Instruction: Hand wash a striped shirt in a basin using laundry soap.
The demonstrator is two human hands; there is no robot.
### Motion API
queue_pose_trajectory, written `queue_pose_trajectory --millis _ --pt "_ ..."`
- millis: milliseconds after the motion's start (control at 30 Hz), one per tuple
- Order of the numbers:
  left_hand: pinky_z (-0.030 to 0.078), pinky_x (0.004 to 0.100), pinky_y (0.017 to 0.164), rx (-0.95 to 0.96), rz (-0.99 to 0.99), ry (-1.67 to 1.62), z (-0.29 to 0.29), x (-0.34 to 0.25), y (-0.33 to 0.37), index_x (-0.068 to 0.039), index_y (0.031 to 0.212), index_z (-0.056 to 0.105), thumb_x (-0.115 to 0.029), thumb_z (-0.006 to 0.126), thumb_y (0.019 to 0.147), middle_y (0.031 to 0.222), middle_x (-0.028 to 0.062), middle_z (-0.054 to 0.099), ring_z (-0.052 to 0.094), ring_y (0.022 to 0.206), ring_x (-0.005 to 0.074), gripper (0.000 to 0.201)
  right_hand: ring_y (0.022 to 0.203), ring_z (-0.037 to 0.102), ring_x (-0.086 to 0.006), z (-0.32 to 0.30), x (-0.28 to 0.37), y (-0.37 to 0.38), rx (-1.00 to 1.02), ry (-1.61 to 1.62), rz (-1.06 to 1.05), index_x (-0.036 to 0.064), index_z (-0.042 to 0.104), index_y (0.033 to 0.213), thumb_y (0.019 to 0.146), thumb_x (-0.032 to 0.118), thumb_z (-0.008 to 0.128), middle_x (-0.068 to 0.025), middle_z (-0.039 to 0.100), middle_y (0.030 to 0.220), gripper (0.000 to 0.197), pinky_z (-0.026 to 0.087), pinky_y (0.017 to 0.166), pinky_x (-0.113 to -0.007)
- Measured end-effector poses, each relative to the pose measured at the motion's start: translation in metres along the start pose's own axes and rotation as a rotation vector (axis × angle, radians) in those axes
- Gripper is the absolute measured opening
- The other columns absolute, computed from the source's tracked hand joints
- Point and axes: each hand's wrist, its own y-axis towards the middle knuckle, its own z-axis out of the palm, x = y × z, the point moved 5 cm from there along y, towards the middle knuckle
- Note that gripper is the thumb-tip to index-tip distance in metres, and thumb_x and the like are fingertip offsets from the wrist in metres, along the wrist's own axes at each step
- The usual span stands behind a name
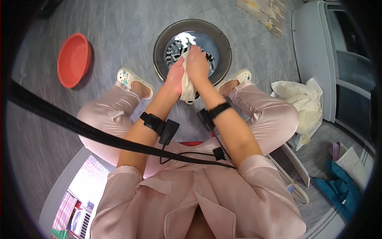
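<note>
Over a round grey basin (223, 38) of water, my two hands are pressed together around a cream-white cloth (188, 88). My left hand (175, 76) is closed along the cloth's left side. From the right, my right hand (197, 65) wraps over its upper part, hiding some of it. The cloth's lower end, with dark marks on it, hangs down past the basin's near rim. A black-and-white striped cloth (170, 55) lies in the water beneath, partly covered by my hands.
An orange-red basin (74, 60) stands on the floor to the left. My feet in white clogs (129, 77) flank the grey basin. At right are a grey cabinet-like appliance (314, 59), a bin with cream fabric (300, 101) and teal cloth (338, 189). A black strap (99, 135) crosses the foreground.
</note>
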Motion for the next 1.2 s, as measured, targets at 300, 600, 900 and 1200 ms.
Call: queue_pose_trajectory --millis 300,600,900,1200 --pt "0.036 0.0326 0.096 0.077 0.013 0.06 0.002 -0.003 -0.005 -0.007 0.125 0.045 -0.026 0.031 0.095 0.122 0.0059 0.052 0.049 0.111 0.0213 0.038 0.12 0.039 -0.036 -0.01 0.003 0.01 0.067 -0.007 0.019 -0.0088 0.055 0.105 0.082 0.012 0.042 -0.0233 0.051 0.118 0.034 0.026 0.103 -0.044" --pt "0.036 0.0352 0.097 0.321 0.177 -0.071 -0.023 -0.025 -0.005 -0.005 0.128 0.04 -0.027 0.029 0.095 0.125 0.0067 0.05 0.049 0.112 0.0237 0.041 0.118 0.04 -0.0342 -0.029 0.056 -0.048 -0.239 0.182 -0.269 -0.0063 0.047 0.117 0.078 0.01 0.044 -0.0188 0.046 0.124 0.042 0.029 0.099 -0.045" --pt "0.032 0.0357 0.1 0.179 0.033 -0.035 -0.019 -0.02 -0.01 -0.001 0.127 0.04 -0.022 0.028 0.094 0.128 0.0106 0.047 0.046 0.115 0.0255 0.041 0.11 0.047 -0.0343 -0.026 0.045 -0.043 -0.121 0.217 0.137 -0.0062 0.051 0.112 0.084 0.014 0.044 -0.0218 0.05 0.116 0.035 0.032 0.095 -0.047" --pt "0.032 0.0371 0.101 0.048 -0.114 0.038 0.017 0.02 0.005 -0.001 0.126 0.041 -0.022 0.029 0.094 0.128 0.0112 0.047 0.044 0.118 0.0262 0.04 0.096 0.051 -0.0343 -0.016 -0.048 0.005 -0.338 0.041 0.069 -0.0038 0.054 0.105 0.08 0.011 0.043 -0.0212 0.054 0.102 0.032 0.038 0.087 -0.042"
